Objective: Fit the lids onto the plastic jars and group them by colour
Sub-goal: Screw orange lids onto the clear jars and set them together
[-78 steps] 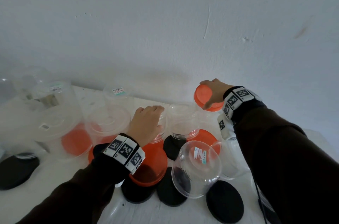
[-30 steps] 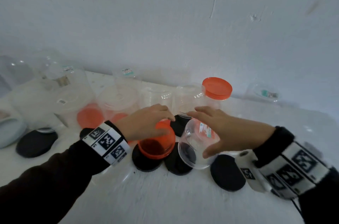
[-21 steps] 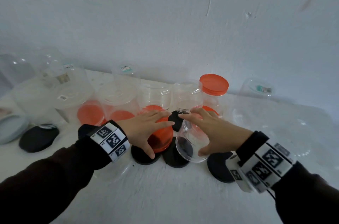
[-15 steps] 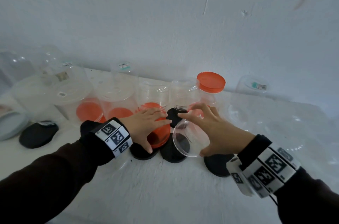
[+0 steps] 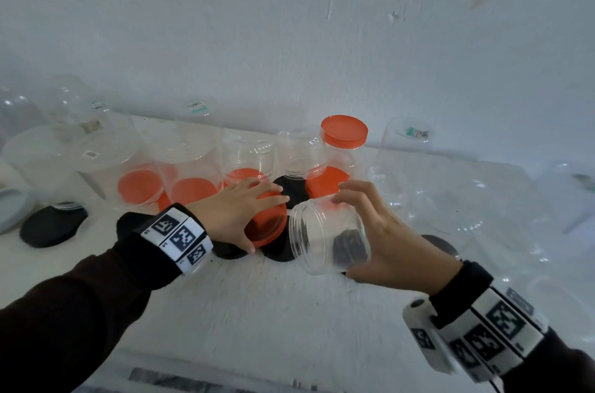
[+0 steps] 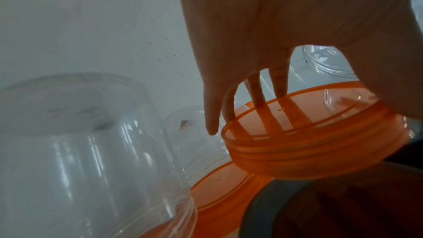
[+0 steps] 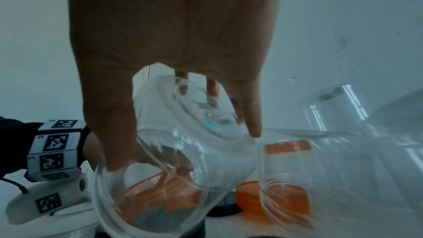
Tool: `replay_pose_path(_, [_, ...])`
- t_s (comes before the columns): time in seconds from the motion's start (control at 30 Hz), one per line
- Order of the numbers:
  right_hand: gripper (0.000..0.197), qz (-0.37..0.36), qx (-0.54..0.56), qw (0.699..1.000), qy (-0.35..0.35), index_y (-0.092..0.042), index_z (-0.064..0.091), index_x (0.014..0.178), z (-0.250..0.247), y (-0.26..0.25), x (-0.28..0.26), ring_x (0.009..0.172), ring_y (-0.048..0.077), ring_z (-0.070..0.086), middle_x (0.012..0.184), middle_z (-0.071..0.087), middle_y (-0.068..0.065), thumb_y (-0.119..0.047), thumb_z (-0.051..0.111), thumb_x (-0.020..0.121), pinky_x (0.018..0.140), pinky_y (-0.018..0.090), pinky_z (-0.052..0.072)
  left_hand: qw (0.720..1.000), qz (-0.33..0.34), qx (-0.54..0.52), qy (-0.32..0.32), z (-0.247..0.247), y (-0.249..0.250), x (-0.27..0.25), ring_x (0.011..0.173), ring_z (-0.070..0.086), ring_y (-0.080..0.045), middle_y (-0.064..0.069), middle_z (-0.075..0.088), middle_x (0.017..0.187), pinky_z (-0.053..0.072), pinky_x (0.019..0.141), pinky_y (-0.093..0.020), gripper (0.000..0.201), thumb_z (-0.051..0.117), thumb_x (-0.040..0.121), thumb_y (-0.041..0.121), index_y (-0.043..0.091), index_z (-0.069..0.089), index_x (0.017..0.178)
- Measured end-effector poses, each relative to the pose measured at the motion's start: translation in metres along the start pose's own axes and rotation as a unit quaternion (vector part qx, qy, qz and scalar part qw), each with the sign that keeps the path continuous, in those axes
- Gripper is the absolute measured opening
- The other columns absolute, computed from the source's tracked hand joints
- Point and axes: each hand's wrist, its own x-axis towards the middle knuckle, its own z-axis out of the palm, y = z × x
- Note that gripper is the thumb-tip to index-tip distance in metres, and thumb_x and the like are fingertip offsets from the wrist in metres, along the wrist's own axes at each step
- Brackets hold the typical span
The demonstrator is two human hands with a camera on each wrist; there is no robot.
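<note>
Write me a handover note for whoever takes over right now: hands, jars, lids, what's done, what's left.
Left hand: grips an orange lid, lifted and tilted, its open side towards the jar.
Right hand: holds a clear jar on its side, mouth facing the lid; the two are close but not joined.
Done: one capped jar with an orange lid stands at the back by the wall.
Left: several open jars stand upside down on the table; loose orange lids and black lids lie around them. No colour groups formed yet.
</note>
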Motion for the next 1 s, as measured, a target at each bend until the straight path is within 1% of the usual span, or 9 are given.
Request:
replay_pose_path(0.13, [0.096,0.023,-0.009,1.000,-0.007,-0.029,0.030,0.138,-0.004,-0.001,-0.022,0.131,0.009,0.027,0.140,0.022,-0.010,-0.038,0.082,0.058,0.103,0.019,0.033,0.998,-0.007,-0.038,0.048,0.006,0.007,-0.007,0.141,0.001,-0.016,0.014,0.005,0.153,0.026,0.111,-0.047,0.105,0.076,0.067,0.045,0.038,0.008,0.146])
replay_pose_path(0.27, [0.096,0.075,-0.001,0.997,-0.012,-0.020,0.027,0.135,-0.001,-0.004,-0.044,0.125,0.004,0.033,0.139,0.026,-0.012,-0.042,0.082,0.059,0.092,-0.004,0.023,0.993,-0.017,-0.084,0.085,0.010,0.020,-0.014,0.141,0.002,-0.016,0.012,0.005,0.153,0.021,0.114,-0.041,0.103,0.077,0.067,0.042,0.035,0.011,0.146])
replay_pose_path(0.43, [0.099,0.115,0.022,0.993,-0.004,-0.019,0.027,0.130,0.005,-0.002,-0.065,0.109,0.011,0.041,0.121,0.025,-0.009,-0.028,0.087,0.051,0.083,0.003,0.035,0.976,-0.020,-0.160,0.149,0.005,0.041,-0.025,0.139,0.004,-0.010,0.015,0.008,0.153,0.012,0.109,-0.028,0.101,0.079,0.068,0.037,0.036,0.015,0.146])
replay_pose_path(0.57, [0.105,0.114,0.046,0.992,-0.006,-0.023,0.031,0.132,0.010,0.001,-0.080,0.109,0.010,0.042,0.117,0.024,-0.014,-0.037,0.089,0.046,0.090,0.012,0.041,0.951,-0.010,-0.219,0.219,0.006,0.056,-0.030,0.138,0.012,-0.009,0.015,0.016,0.151,0.013,0.110,-0.025,0.101,0.081,0.065,0.035,0.030,0.020,0.145])
replay_pose_path(0.67, [0.104,0.114,0.056,0.992,0.002,-0.028,0.032,0.132,0.012,0.005,-0.089,0.110,0.003,0.041,0.120,0.028,-0.015,-0.042,0.089,0.046,0.093,0.010,0.036,0.931,0.002,-0.277,0.237,0.009,0.065,-0.030,0.136,0.017,-0.003,0.018,0.018,0.149,0.019,0.110,-0.023,0.097,0.079,0.061,0.045,0.026,0.027,0.140])
replay_pose_path(0.77, [0.101,0.122,0.081,0.989,0.013,-0.039,0.027,0.129,0.012,0.010,-0.098,0.115,0.000,0.037,0.125,0.031,-0.014,-0.038,0.089,0.049,0.094,0.007,0.031,0.919,0.038,-0.302,0.250,0.010,0.077,-0.030,0.135,0.019,-0.001,0.014,0.020,0.148,0.016,0.105,-0.012,0.098,0.065,0.056,0.062,0.026,0.029,0.139])
replay_pose_path(0.83, [0.102,0.142,0.104,0.984,0.014,-0.035,0.023,0.133,0.012,0.014,-0.103,0.121,-0.002,0.033,0.130,0.030,-0.013,-0.033,0.088,0.054,0.097,0.008,0.027,0.916,0.058,-0.306,0.251,0.010,0.087,-0.028,0.135,0.020,0.000,0.013,0.022,0.147,0.018,0.104,-0.011,0.098,0.063,0.056,0.064,0.026,0.030,0.140])
replay_pose_path(0.93, [0.101,0.166,0.125,0.978,0.010,-0.023,0.018,0.138,0.012,0.019,-0.111,0.125,-0.001,0.029,0.136,0.029,-0.011,-0.029,0.085,0.062,0.095,0.000,0.022,0.915,0.092,-0.308,0.243,0.010,0.103,-0.027,0.136,0.017,0.002,0.018,0.019,0.148,0.020,0.104,-0.016,0.095,0.063,0.061,0.064,0.028,0.029,0.141])
replay_pose_path(1.0, [0.099,0.185,0.132,0.974,0.003,-0.025,0.017,0.138,0.011,0.019,-0.114,0.125,-0.001,0.029,0.135,0.028,-0.013,-0.030,0.083,0.065,0.095,0.001,0.023,0.914,0.116,-0.311,0.234,0.009,0.114,-0.025,0.135,0.016,0.004,0.020,0.019,0.147,0.020,0.102,-0.009,0.093,0.063,0.063,0.063,0.028,0.029,0.142])
